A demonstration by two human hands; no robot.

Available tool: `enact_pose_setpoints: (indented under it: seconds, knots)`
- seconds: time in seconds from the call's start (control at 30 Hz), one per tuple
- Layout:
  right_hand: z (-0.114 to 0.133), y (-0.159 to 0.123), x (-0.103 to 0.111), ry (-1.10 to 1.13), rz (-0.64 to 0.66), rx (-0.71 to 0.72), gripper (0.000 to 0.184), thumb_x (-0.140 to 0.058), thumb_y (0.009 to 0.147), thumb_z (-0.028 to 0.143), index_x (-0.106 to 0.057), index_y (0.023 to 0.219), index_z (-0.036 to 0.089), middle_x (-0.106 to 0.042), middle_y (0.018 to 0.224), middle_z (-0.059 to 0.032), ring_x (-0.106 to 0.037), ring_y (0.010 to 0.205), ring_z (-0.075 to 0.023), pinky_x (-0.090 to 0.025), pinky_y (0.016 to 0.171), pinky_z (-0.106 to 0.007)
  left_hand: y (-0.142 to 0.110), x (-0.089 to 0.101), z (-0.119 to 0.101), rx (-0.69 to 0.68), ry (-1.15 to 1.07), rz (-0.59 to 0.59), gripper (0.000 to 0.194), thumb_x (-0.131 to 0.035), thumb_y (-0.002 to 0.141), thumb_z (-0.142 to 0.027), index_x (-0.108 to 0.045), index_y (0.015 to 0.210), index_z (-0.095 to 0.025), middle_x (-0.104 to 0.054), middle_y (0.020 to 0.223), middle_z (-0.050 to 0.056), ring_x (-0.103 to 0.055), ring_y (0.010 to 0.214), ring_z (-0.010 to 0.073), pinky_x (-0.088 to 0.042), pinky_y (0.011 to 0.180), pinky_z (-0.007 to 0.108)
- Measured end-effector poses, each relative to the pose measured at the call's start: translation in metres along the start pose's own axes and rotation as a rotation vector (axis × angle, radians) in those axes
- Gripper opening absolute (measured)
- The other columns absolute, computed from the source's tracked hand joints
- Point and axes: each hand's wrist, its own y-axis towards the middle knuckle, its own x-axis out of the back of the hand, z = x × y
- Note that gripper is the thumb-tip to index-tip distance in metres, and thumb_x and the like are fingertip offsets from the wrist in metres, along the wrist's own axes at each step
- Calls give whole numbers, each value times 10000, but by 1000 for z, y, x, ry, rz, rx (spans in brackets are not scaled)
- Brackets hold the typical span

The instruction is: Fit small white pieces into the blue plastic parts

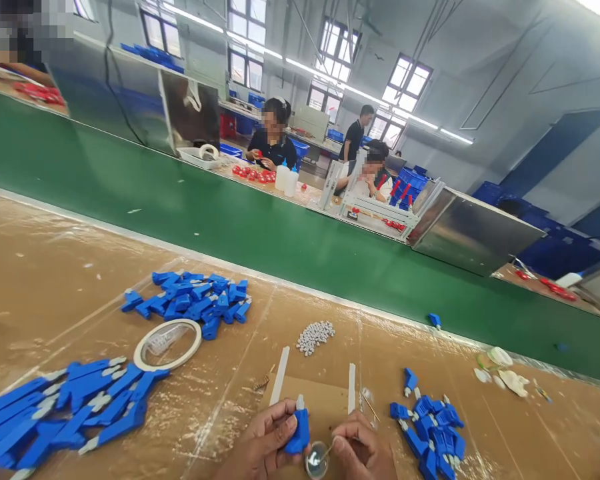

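At the bottom edge my left hand [265,443] grips a small blue plastic part [299,427] with a white tip, held upright. My right hand [363,450] sits just right of it and pinches a thin metal tool [327,452] whose end reaches a small round shiny dish [316,463] between the hands. Both hands rest over a brown cardboard pad [325,400] flanked by two white strips [280,375]. A little heap of small white beads [315,335] lies beyond the pad.
Blue parts lie in piles at far left [75,407], at mid left [195,301] and at right [433,433]. A tape roll [167,343] lies left of the pad. A green conveyor belt [230,220] runs behind; people work at benches beyond it.
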Motion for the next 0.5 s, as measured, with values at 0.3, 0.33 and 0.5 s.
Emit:
enact_pose_setpoints:
  seconds: [0.3, 0.33, 0.5]
  knots:
    - [24, 3, 3, 511, -168, -328, 523, -938, 591, 620, -787, 718, 135, -620, 586, -7, -474, 494, -72, -344, 428, -141, 0, -5, 6, 157, 42, 99, 515, -974, 541, -492, -806, 834, -104, -739, 658, 69, -694, 580, 139, -480, 520, 163]
    - [27, 4, 3, 524, -181, -327, 508, -943, 594, 607, -790, 719, 138, -620, 575, -4, -462, 478, -62, -346, 427, -138, 1, -5, 7, 169, 51, 118, 523, -969, 545, -506, -802, 830, -100, -735, 655, 69, -689, 576, 135, -468, 517, 159]
    - [46, 2, 1, 444, -257, -212, 461, -909, 648, 617, -804, 731, 175, -642, 598, -19, -521, 512, -99, -415, 461, -170, 3, -1, 13, 176, 78, 188, 471, -940, 614, -506, -763, 762, -95, -673, 637, 45, -642, 536, 111, -408, 496, 164]
